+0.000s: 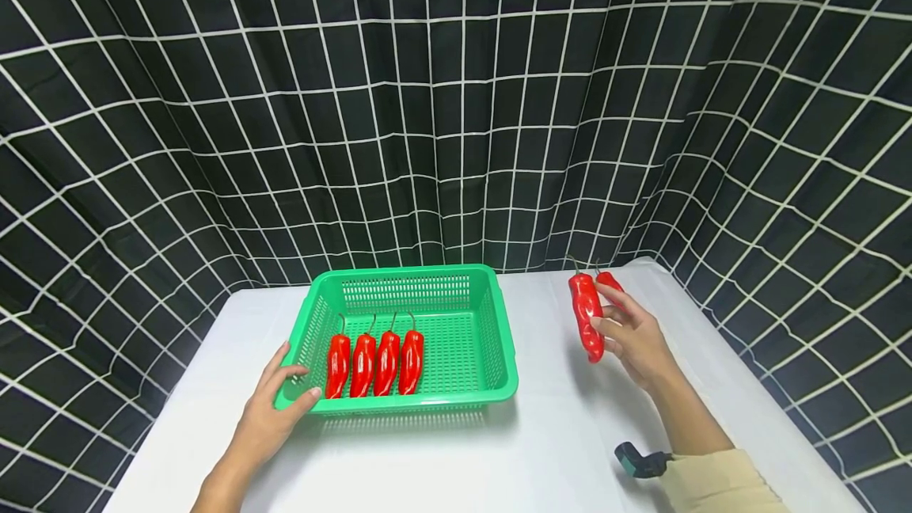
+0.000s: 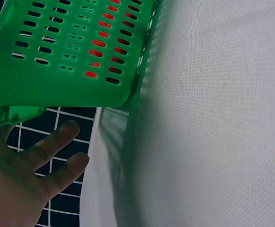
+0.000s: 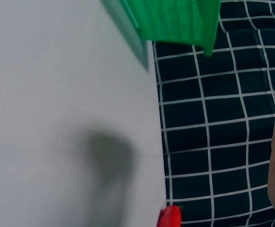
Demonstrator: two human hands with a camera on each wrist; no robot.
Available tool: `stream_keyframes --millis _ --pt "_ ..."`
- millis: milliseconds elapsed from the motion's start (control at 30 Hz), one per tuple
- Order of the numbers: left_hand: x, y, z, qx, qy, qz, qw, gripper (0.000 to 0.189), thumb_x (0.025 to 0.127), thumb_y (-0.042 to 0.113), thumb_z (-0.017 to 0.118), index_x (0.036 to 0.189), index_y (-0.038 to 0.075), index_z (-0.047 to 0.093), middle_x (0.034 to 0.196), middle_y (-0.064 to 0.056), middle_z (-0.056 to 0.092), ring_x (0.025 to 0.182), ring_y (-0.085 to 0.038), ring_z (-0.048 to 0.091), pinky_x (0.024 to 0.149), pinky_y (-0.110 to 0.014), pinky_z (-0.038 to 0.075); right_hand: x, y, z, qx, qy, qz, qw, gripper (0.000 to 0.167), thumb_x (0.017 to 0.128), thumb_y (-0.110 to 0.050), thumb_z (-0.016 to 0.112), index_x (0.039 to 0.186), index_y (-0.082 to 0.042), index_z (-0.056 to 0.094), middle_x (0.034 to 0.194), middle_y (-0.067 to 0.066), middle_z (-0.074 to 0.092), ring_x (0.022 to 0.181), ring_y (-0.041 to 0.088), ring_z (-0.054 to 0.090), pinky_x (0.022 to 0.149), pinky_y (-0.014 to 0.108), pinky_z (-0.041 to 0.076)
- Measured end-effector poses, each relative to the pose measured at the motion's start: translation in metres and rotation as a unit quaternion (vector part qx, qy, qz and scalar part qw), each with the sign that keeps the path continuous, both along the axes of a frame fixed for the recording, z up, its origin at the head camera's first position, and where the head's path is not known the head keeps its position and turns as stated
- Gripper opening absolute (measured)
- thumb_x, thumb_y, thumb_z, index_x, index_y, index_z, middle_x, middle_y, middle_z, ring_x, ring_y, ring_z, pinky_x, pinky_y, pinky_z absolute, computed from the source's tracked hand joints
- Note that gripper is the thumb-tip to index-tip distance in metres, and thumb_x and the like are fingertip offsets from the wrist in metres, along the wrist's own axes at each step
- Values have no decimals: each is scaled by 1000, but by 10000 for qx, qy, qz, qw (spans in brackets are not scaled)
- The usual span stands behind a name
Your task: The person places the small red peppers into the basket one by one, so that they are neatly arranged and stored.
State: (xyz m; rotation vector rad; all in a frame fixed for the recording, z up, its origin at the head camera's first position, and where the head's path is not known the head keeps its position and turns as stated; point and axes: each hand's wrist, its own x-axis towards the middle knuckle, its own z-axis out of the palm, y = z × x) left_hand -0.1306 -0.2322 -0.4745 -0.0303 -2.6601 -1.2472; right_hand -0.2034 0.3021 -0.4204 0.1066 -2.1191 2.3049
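Observation:
My right hand pinches a red pepper between thumb and fingers above the table, its stem pointing up. Just behind that hand lies another red pepper, partly hidden by the fingers. At the left, my left hand holds the front left corner of a green basket, with the thumb on the front rim. Other fingers of the left hand stretch out beside the basket in the left wrist view. Inside the basket, several red peppers stand in a row on the left side, stems up.
A white cloth covers the table. Behind and around it hangs a black curtain with a white grid. A dark device sits at the right wrist. In the right wrist view, a red pepper tip shows at the bottom.

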Motion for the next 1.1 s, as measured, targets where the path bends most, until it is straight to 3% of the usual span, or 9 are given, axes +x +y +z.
stream_keyframes --millis 333,1100 --pt "0 1 3 -4 -19 -4 10000 38 89 32 70 117 9 58 158 -8 17 139 -46 18 98 -74 19 10 -18 10 -267 546 317 9977 58 90 -3 64 144 -10 42 119 14 47 106 24 54 76 40 56" --pt "2 1 4 45 -34 -51 10000 39 89 32 70 117 9 58 158 -8 16 139 -46 17 98 -74 19 19 -60 23 -385 972 711 9920 60 88 0 63 143 -5 40 118 22 48 106 30 56 75 43 56"
